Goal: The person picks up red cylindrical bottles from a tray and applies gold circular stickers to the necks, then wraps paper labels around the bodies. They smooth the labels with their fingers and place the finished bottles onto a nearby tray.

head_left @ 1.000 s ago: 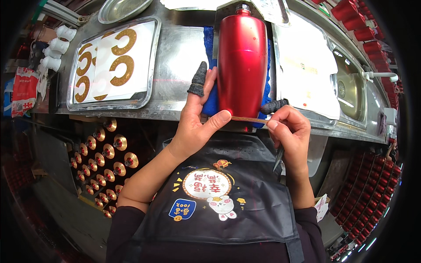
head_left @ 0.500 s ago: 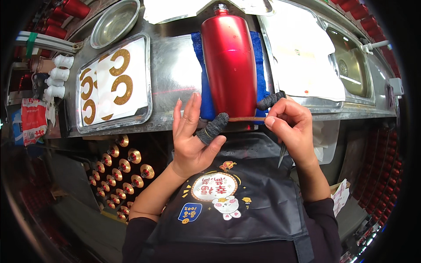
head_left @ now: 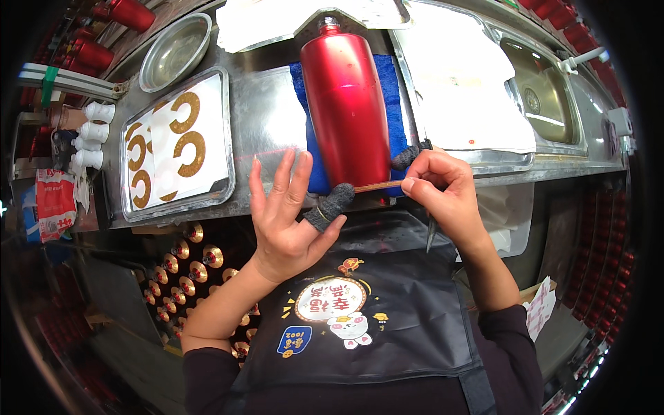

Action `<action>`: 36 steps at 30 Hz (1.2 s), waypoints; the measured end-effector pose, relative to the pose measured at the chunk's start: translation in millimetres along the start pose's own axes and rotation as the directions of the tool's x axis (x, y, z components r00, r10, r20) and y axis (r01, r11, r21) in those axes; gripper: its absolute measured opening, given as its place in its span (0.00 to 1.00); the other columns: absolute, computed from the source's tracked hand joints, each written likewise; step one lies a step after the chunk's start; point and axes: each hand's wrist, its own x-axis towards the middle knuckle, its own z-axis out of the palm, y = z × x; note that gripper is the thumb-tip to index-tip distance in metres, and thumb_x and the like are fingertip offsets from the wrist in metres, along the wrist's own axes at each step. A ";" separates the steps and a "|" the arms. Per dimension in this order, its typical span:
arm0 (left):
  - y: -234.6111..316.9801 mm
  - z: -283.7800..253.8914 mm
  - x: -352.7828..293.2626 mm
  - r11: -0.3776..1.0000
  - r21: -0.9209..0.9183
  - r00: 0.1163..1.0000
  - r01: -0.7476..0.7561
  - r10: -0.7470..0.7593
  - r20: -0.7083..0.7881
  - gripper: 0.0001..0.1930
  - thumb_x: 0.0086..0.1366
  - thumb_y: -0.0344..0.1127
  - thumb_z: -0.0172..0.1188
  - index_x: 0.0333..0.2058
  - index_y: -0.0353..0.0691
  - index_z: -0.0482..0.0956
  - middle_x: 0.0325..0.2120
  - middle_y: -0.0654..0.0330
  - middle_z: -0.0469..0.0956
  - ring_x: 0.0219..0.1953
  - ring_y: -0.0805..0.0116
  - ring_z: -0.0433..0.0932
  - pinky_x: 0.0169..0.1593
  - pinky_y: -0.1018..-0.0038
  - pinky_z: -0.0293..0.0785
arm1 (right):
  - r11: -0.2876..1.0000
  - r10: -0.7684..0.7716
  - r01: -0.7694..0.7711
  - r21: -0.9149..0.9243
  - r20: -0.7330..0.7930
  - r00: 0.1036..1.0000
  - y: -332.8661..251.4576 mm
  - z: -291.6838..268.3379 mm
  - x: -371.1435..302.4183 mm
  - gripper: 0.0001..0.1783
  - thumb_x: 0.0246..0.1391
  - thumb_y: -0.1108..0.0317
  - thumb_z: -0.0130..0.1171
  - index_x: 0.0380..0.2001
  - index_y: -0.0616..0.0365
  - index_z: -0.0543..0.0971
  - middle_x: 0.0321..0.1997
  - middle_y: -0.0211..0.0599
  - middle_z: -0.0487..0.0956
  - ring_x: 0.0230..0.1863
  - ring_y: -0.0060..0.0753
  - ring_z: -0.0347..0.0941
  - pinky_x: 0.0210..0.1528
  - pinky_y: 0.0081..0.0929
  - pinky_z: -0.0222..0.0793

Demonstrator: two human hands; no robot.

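A thin gold-brown strip [head_left: 379, 186] stretches sideways between my hands, just in front of the base of a glossy red bottle [head_left: 348, 104]. My right hand [head_left: 446, 197] pinches the strip's right end between thumb and finger. From under that hand a slim pointed metal tool [head_left: 431, 235] sticks downward; its upper part is hidden. At the strip's left end is the index fingertip of my left hand [head_left: 287, 221], with the thumb apart and the other fingers spread upward. Dark grey sleeves cover both index fingers. The bottle lies on a blue cloth [head_left: 394, 104], its neck pointing away.
On the left, a metal tray [head_left: 227, 138] carries white sheets with gold C-shaped pieces, near a metal bowl [head_left: 174, 52]. A white cloth [head_left: 456, 83] and a sink basin [head_left: 539, 97] are at right. Several gold-and-red caps [head_left: 197, 270] stand below the counter's edge.
The whole view has shifted a little, with the bottle and hands now further left in it. My left fingers have spread wider. The strip stays stretched between my hands.
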 end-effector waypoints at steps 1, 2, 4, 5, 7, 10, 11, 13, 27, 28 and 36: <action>0.1 -2.7 3.2 1.000 0.016 1.000 -0.018 0.018 0.010 0.12 0.51 0.39 0.73 0.35 0.43 0.88 0.66 0.39 0.66 0.65 0.35 0.68 0.66 0.32 0.49 | 1.000 0.003 -0.003 0.006 0.005 1.000 0.9 0.2 0.9 0.05 0.52 0.76 0.63 0.25 0.62 0.78 0.31 0.27 0.73 0.29 0.13 0.68 0.31 0.16 0.62; 0.9 -5.1 6.6 0.999 0.030 0.999 -0.036 0.036 0.021 0.12 0.51 0.39 0.73 0.34 0.43 0.88 0.66 0.39 0.66 0.65 0.35 0.68 0.66 0.32 0.50 | 1.000 0.007 -0.007 0.012 0.010 1.000 1.5 0.0 1.3 0.05 0.53 0.76 0.63 0.25 0.62 0.78 0.31 0.27 0.73 0.29 0.13 0.68 0.31 0.16 0.62; 3.9 -8.2 14.1 0.996 0.051 0.997 -0.071 0.069 0.030 0.17 0.49 0.37 0.73 0.41 0.45 0.88 0.67 0.39 0.64 0.66 0.37 0.67 0.67 0.34 0.48 | 0.999 -0.035 0.035 0.002 0.003 0.999 4.1 0.8 3.2 0.06 0.53 0.76 0.64 0.25 0.61 0.77 0.27 0.22 0.73 0.26 0.08 0.65 0.27 0.14 0.56; 5.9 -9.3 17.8 0.995 0.048 0.996 -0.092 0.092 0.019 0.20 0.49 0.35 0.73 0.44 0.47 0.87 0.68 0.39 0.63 0.67 0.38 0.66 0.68 0.35 0.47 | 0.999 -0.047 0.047 -0.006 0.005 0.999 5.6 1.0 3.7 0.06 0.53 0.75 0.64 0.25 0.60 0.77 0.25 0.19 0.72 0.24 0.06 0.63 0.25 0.12 0.53; 10.9 -9.0 25.7 0.994 0.075 0.996 -0.086 0.087 -0.017 0.13 0.48 0.38 0.74 0.34 0.47 0.86 0.65 0.43 0.69 0.63 0.37 0.70 0.65 0.32 0.52 | 0.999 -0.050 0.050 -0.002 0.005 0.999 8.2 0.7 4.7 0.06 0.53 0.76 0.64 0.25 0.60 0.77 0.26 0.20 0.72 0.25 0.07 0.64 0.27 0.12 0.55; 16.5 -9.2 37.6 0.987 0.105 0.992 -0.118 0.122 -0.030 0.09 0.47 0.39 0.73 0.29 0.47 0.86 0.63 0.46 0.73 0.61 0.36 0.72 0.64 0.31 0.55 | 0.999 -0.033 0.033 0.009 0.024 0.999 11.7 -0.3 6.3 0.05 0.53 0.76 0.64 0.26 0.62 0.78 0.31 0.24 0.73 0.27 0.09 0.67 0.29 0.13 0.59; 17.9 -9.2 41.5 0.984 0.114 0.990 -0.137 0.140 -0.023 0.09 0.47 0.39 0.72 0.29 0.47 0.85 0.62 0.47 0.73 0.61 0.36 0.73 0.64 0.31 0.55 | 1.000 -0.026 0.026 0.017 0.024 0.999 12.4 -0.1 7.2 0.05 0.54 0.76 0.64 0.26 0.63 0.78 0.33 0.27 0.73 0.27 0.10 0.67 0.29 0.13 0.61; 21.6 -6.5 48.2 0.976 0.144 0.986 -0.165 0.165 0.013 0.13 0.45 0.37 0.73 0.34 0.50 0.87 0.62 0.47 0.73 0.62 0.36 0.71 0.66 0.32 0.52 | 0.999 -0.033 0.033 -0.001 0.025 0.999 14.0 1.2 9.3 0.05 0.54 0.76 0.64 0.26 0.63 0.78 0.33 0.26 0.73 0.26 0.10 0.67 0.28 0.13 0.60; -2.6 17.0 -3.4 0.958 -0.266 0.987 0.106 -0.134 -0.089 0.28 0.53 0.34 0.76 0.53 0.31 0.80 0.63 0.44 0.71 0.66 0.39 0.69 0.68 0.35 0.51 | 0.979 -0.080 0.090 -0.183 0.061 0.995 -7.9 -4.3 -2.4 0.04 0.51 0.71 0.66 0.28 0.59 0.81 0.31 0.27 0.71 0.24 0.14 0.60 0.28 0.17 0.56; -3.9 18.0 -8.0 0.970 -0.220 0.990 0.106 -0.123 -0.063 0.28 0.53 0.34 0.76 0.52 0.31 0.80 0.63 0.44 0.71 0.66 0.38 0.69 0.68 0.35 0.50 | 0.980 -0.082 0.090 -0.177 0.052 0.995 -9.2 -4.2 -3.0 0.04 0.51 0.71 0.66 0.28 0.59 0.81 0.31 0.27 0.70 0.24 0.14 0.60 0.27 0.17 0.56; -8.2 18.3 -7.5 0.996 -0.079 0.999 -0.031 0.031 -0.008 0.25 0.53 0.33 0.75 0.52 0.38 0.82 0.66 0.46 0.68 0.67 0.38 0.67 0.69 0.34 0.44 | 0.996 -0.014 0.017 -0.089 0.035 0.999 -1.0 -9.3 2.9 0.04 0.52 0.73 0.64 0.27 0.62 0.80 0.33 0.28 0.71 0.26 0.11 0.64 0.29 0.15 0.59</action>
